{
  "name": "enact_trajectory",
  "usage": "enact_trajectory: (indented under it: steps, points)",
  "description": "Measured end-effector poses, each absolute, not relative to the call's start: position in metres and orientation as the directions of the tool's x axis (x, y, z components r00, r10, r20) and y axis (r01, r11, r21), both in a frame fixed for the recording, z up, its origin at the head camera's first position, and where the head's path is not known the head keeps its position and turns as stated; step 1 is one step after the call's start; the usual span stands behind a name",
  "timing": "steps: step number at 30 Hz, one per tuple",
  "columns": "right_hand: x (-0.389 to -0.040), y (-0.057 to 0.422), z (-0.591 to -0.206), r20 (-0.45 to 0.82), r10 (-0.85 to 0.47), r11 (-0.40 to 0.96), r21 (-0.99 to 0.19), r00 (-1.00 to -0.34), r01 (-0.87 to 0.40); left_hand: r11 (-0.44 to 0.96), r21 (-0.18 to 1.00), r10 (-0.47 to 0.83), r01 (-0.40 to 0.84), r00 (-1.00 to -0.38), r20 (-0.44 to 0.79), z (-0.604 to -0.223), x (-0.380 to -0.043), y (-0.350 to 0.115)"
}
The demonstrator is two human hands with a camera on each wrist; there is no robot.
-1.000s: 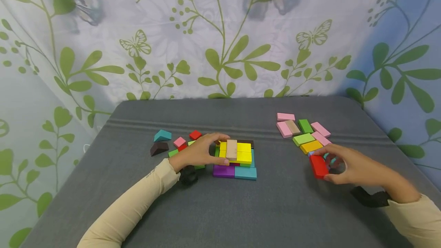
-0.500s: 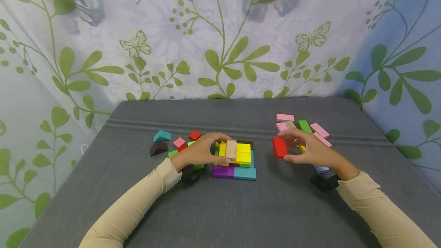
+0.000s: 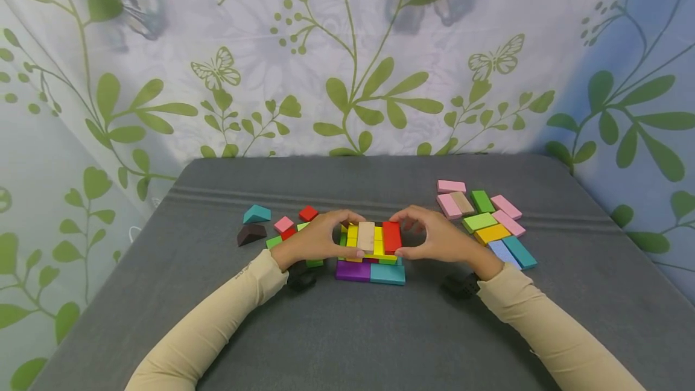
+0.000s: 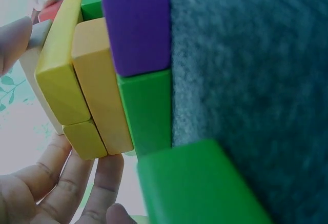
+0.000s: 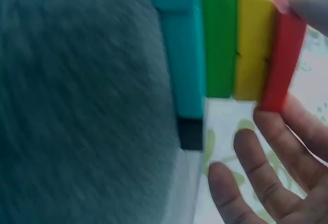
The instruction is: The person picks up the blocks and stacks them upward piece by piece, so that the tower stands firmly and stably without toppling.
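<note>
A layered stack of coloured wooden blocks stands mid-table, with yellow blocks (image 3: 378,233) near its top and a purple block (image 3: 353,270) and a teal block (image 3: 387,274) at the front of its base. Across the yellow layer lies a bare-wood block (image 3: 366,236); my left hand (image 3: 315,239) pinches it between thumb and fingers at its two ends. My right hand (image 3: 447,237) holds a red block (image 3: 391,238) the same way, lying over the yellow layer's right end. In the right wrist view the red block (image 5: 284,55) sits flush against the yellow blocks (image 5: 253,44).
Several loose blocks lie at the right, among them an orange block (image 3: 491,233) and pink blocks (image 3: 506,206). Left of the stack are a teal arch-cut block (image 3: 257,214), a dark brown one (image 3: 251,235) and small red and pink pieces. A patterned curtain (image 3: 260,77) hangs behind the table.
My right hand has carried the red block leftward from the right-hand pile onto the stack, beside the bare-wood block. The left hand has stayed in place on the bare-wood block.
</note>
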State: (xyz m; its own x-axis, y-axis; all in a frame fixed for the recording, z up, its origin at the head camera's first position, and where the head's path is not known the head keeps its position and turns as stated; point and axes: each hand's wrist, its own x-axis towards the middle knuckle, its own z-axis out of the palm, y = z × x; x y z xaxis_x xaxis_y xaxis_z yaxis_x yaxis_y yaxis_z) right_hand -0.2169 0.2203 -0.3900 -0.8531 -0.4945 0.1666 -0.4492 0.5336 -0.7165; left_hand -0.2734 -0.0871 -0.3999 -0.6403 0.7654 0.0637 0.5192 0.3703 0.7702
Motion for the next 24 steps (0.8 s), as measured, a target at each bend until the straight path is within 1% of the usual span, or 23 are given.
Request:
enact_trajectory:
  steps: [10, 24]
  points:
    - [-0.216, 0.205, -0.399, 0.189, -0.478, 0.481, -0.761, -0.858, -0.435, 0.371, 0.773, 0.768, 0.515, -0.638, 0.056, -0.4, -0.273, -0.086]
    - [-0.212, 0.2, -0.397, 0.194, -0.476, 0.475, -0.764, -0.858, -0.437, 0.37, 0.775, 0.766, 0.513, -0.64, 0.058, -0.401, -0.273, -0.086]
